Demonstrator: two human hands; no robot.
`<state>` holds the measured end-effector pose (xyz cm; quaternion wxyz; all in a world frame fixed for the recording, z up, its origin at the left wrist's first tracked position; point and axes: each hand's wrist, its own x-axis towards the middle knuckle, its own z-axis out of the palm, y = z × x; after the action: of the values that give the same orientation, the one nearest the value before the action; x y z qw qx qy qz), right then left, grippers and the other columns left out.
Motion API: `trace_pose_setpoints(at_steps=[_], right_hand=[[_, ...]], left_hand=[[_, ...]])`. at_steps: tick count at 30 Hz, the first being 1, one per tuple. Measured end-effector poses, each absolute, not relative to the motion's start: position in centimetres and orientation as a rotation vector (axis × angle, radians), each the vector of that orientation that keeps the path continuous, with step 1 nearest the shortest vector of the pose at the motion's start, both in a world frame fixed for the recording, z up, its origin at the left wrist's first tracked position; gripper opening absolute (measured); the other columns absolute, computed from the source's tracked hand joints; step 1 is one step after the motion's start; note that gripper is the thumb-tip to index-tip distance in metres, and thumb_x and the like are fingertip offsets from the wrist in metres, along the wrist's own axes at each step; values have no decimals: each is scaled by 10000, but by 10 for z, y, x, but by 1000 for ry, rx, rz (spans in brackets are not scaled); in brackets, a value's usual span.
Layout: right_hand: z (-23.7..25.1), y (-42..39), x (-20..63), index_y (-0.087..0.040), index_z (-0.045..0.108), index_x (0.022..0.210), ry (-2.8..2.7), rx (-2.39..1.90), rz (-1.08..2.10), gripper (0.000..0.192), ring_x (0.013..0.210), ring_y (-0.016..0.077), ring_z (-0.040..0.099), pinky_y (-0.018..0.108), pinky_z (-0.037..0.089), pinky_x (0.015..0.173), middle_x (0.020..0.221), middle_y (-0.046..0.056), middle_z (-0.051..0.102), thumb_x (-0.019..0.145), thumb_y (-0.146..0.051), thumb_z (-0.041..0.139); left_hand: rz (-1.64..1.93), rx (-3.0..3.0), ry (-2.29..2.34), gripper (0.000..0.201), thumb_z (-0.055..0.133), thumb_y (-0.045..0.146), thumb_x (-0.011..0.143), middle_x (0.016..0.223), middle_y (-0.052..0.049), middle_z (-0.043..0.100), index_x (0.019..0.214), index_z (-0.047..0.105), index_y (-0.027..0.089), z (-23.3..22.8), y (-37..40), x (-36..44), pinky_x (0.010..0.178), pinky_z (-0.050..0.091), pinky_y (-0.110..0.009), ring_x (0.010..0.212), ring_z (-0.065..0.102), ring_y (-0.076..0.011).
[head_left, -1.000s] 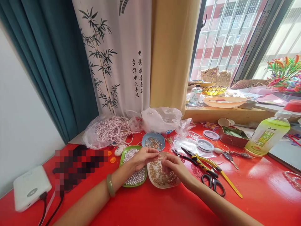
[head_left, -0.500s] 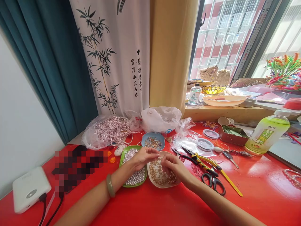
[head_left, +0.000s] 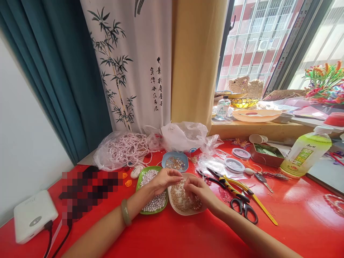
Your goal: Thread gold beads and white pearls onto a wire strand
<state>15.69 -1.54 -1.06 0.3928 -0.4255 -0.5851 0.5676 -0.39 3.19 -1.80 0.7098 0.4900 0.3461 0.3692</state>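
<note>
My left hand (head_left: 163, 180) hovers over the seam between a green dish (head_left: 143, 212) of white pearl beads and a pale dish (head_left: 172, 208) of small gold beads. Its fingertips are pinched together; what they pinch is too small to see. My right hand (head_left: 199, 191) rests over the gold beads, fingers curled and pinched toward the left hand's fingertips. A green bangle (head_left: 125, 211) is on my left wrist. A blue dish (head_left: 175, 161) of mixed beads stands just behind both hands.
Black scissors (head_left: 244, 208), yellow-handled pliers (head_left: 233, 187) and a yellow tool lie right of the dishes. Bags of pearl strands (head_left: 126, 148) sit behind. A green drink bottle (head_left: 305, 153), a metal tin (head_left: 266, 154), round lids and a white power bank (head_left: 33, 216) are on the red table (head_left: 188, 233).
Both hands stay over the dishes with only slight finger movement; the right hand has drawn a little closer to the left fingertips.
</note>
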Motion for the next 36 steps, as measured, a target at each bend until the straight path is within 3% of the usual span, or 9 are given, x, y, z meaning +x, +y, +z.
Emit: trace_pose_setpoints(at_steps=[16,23,31,36], right_hand=[[-13,-15,157,-164,455,588,-1510,-1103,1342,97,429,62,383,185,293,428,497,-52,454,676,-197,480],[-13,-12,156,-153,517,605,-1627,-1140,1242,227,458,80,405,205,296,443,528,-29,481,678,-366,547],[-10,-14,156,-160,513,873,-1523,-1057,1303,330,502,97,477,219,354,501,568,-32,543,648,-386,597],[-6,-16,155,-159,538,841,-1518,-1067,1239,306,472,89,459,217,355,487,525,-51,505,646,-388,593]], left_hand=[[861,1316,781,232,713,273,509,599,-11,568,646,631,104,-11,29,-4,579,390,-212,556,485,-77],[870,1284,815,328,734,245,473,642,-4,584,734,574,128,-9,27,-3,613,400,-238,601,521,-98],[869,1394,774,272,691,298,547,637,-5,569,705,563,116,-4,26,-3,602,395,-230,592,516,-97],[893,1448,867,285,595,388,640,624,-24,580,718,506,129,-4,32,-6,571,407,-239,562,522,-105]])
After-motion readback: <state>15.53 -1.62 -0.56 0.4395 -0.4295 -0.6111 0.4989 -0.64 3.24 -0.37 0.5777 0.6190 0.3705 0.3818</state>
